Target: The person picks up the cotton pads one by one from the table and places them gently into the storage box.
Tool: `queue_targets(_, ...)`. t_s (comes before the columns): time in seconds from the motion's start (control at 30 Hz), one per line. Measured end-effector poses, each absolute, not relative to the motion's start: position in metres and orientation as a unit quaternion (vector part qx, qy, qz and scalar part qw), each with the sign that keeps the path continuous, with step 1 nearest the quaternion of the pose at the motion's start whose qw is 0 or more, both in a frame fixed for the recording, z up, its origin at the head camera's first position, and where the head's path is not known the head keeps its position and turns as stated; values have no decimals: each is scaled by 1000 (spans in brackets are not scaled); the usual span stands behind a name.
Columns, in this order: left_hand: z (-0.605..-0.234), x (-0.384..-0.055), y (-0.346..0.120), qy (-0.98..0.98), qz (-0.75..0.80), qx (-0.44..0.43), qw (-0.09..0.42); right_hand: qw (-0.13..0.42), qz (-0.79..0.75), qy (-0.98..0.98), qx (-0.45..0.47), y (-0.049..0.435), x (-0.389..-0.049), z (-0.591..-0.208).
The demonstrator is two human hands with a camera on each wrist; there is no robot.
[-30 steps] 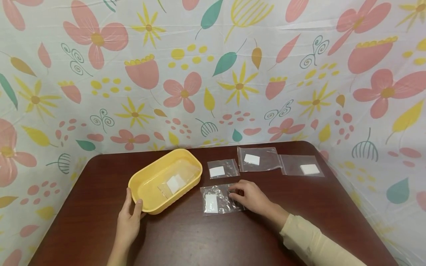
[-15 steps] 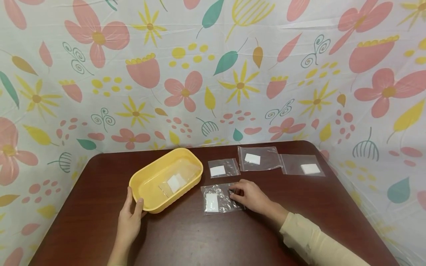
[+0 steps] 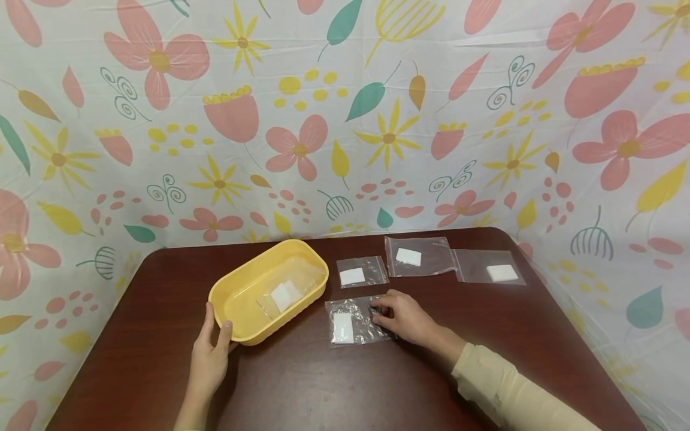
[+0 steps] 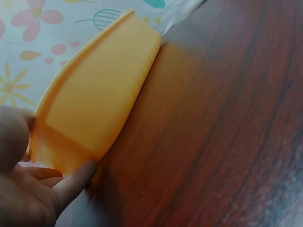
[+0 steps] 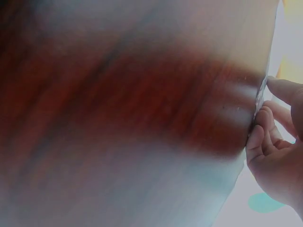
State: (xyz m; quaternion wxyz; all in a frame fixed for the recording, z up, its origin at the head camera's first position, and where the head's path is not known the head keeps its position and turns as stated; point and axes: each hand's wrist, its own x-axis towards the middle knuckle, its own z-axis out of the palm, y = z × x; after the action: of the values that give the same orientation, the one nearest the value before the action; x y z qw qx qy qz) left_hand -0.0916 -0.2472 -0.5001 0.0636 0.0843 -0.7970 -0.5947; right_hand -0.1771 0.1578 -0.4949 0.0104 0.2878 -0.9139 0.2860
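Observation:
In the head view my left hand (image 3: 209, 357) grips the near left end of a yellow plastic basin (image 3: 229, 320). Its thumb lies by the rim; from the left wrist view, fingers press the basin's outer wall (image 4: 94, 90). A clear zip bag with a white piece (image 3: 282, 297) inside lies in the basin. To the right, another clear zip bag (image 3: 363, 338) with a white rectangle (image 3: 342, 328) lies on the table. My right hand (image 3: 406, 317) has curled fingers and pinches this bag at its right part, covering that edge.
Behind the right hand lie more clear zip bags: a small one (image 3: 374, 272), a larger one (image 3: 435, 254) and one at the right (image 3: 471, 269), each with a white piece. The dark red-brown table (image 3: 302, 389) ends against a flower-print cloth (image 3: 345, 197).

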Motion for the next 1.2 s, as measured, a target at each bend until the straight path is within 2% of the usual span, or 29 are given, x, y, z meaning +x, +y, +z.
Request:
queue_targets(0.27,-501,-92,-247,-800,-590,88,65,13,289,-912,292,158,-175,-493)
queue_targets(0.93,-499,-91,-246,-802,-587,98,58,60,298,-898,318,155,-176,-498)
queue_targets(1.2,-501,-91,-247,-803,-585,94,59,53,306,-896,317,155,-176,-498)
